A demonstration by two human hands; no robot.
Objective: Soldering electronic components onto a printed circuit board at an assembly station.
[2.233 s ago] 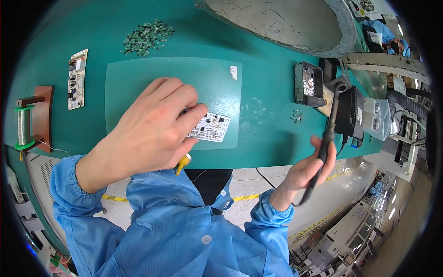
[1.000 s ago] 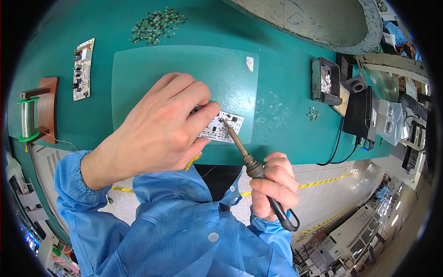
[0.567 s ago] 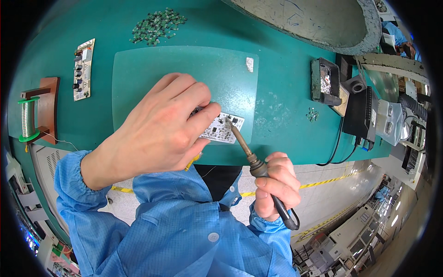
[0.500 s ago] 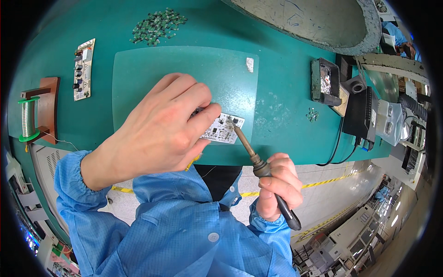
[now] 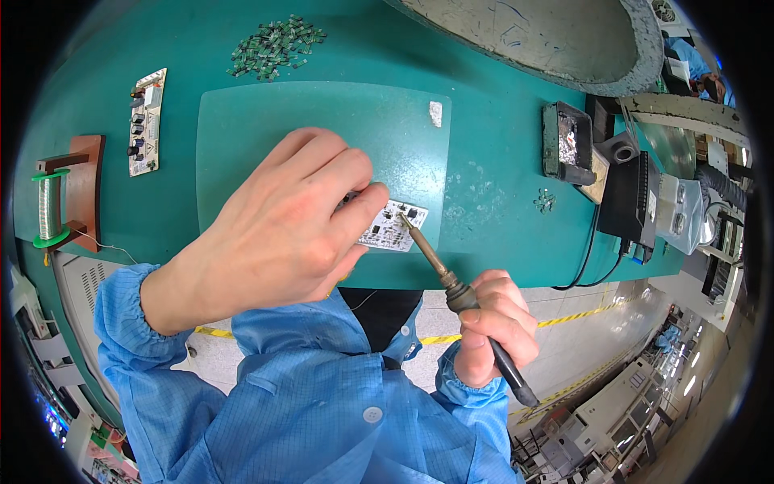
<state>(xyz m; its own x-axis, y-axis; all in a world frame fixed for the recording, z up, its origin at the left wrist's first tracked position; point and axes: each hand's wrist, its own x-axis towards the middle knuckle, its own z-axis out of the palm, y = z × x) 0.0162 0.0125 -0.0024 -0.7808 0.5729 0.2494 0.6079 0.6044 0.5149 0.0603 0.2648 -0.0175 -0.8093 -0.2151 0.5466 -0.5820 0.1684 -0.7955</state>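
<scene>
A small white circuit board (image 5: 385,229) with black components lies under my left hand (image 5: 278,218), near the table's front edge. Thumb and fingers of that hand are closed on the board's left part, which they hide. My right hand (image 5: 500,327) grips the dark handle of a soldering iron (image 5: 439,270). The iron's tip touches, or nearly touches, the upper right part of the board; I cannot tell which. Beneath the board, a clear sheet (image 5: 242,113) covers part of the green table.
A pile of small green boards (image 5: 274,48) lies at the back, a larger circuit board (image 5: 147,121) at left. Far left stands a solder wire spool (image 5: 50,208). At right are a small black tray (image 5: 568,141), a black box (image 5: 629,198) and a few small pieces (image 5: 545,200). A large grey duct (image 5: 532,36) overhangs the back.
My right hand has shifted slightly right, and the iron's handle has swung with it. The tip remains at the board's upper right part. My left hand is nearly still.
</scene>
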